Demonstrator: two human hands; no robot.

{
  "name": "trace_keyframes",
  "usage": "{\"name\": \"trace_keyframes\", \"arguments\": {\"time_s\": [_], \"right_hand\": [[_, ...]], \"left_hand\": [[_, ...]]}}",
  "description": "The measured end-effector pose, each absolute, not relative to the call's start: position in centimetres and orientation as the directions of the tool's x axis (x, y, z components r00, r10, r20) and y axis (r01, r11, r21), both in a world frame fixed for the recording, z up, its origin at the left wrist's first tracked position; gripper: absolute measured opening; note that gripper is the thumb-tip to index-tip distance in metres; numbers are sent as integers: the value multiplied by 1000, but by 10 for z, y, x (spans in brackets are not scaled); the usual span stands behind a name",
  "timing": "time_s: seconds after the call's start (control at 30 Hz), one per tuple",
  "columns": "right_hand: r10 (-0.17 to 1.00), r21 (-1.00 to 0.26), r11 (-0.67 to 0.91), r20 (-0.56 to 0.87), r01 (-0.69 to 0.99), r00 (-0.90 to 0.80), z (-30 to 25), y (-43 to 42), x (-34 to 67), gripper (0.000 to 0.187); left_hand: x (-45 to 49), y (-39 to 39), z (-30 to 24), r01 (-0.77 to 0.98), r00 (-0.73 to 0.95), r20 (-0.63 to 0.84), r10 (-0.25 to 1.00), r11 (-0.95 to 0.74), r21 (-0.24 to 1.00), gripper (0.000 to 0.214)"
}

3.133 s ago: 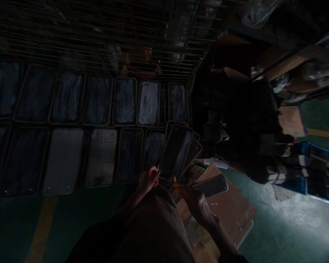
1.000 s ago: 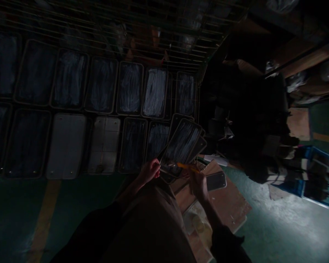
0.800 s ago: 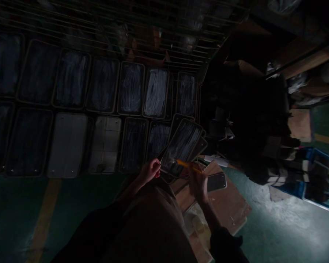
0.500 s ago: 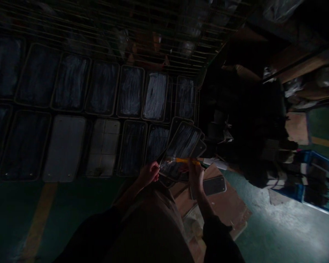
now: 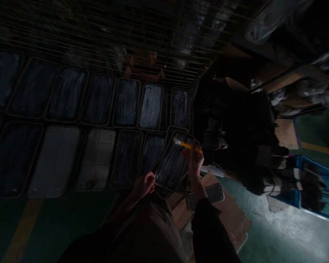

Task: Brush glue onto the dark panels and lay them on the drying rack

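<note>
The scene is very dark. My left hand (image 5: 144, 184) is closed on the lower edge of a fanned stack of dark rounded rectangular panels (image 5: 170, 166), held tilted up and to the right. The top panel shows pale brush streaks. My right hand (image 5: 195, 160) grips a small brush with a yellow-orange handle (image 5: 188, 145); its pale bristle tip rests on the upper end of the top panel.
Two rows of similar streaked dark panels (image 5: 150, 106) and two pale ones (image 5: 98, 159) lie on a wire rack (image 5: 142, 47) ahead. One more dark panel (image 5: 212, 194) lies on a brown board (image 5: 230, 215) on the green floor. Dark clutter and a blue crate (image 5: 320, 190) stand right.
My right hand has moved the brush from the lower end of the top panel up to its upper end. The left hand keeps holding the stack. The view has shifted slightly.
</note>
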State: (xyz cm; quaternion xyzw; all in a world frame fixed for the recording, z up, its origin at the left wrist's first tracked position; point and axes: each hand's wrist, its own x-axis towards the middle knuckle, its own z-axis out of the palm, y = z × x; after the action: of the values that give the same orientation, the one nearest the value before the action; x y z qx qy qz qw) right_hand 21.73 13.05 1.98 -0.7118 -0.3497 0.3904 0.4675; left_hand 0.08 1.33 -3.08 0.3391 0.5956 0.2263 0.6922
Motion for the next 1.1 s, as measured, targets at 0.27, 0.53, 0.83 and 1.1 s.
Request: {"name": "trace_keyframes", "arguments": {"time_s": [0.27,0.53,0.83,1.1], "right_hand": [[870,-900,-413,-346,138,351,22,76,221,45],[909,-901,-179,3,396,417,19,155,248,45],[975,-768,-172,-44,617,217,35,53,243,33],[984,-734,-111,-177,670,-32,53,-55,214,27]], "left_hand": [[2,14,-32,91,178,-693,699,690,719,25],[6,13,-25,92,151,-701,697,696,712,22],[7,15,-21,50,157,-729,666,732,679,24],[5,15,-27,83,168,-777,607,777,624,19]]}}
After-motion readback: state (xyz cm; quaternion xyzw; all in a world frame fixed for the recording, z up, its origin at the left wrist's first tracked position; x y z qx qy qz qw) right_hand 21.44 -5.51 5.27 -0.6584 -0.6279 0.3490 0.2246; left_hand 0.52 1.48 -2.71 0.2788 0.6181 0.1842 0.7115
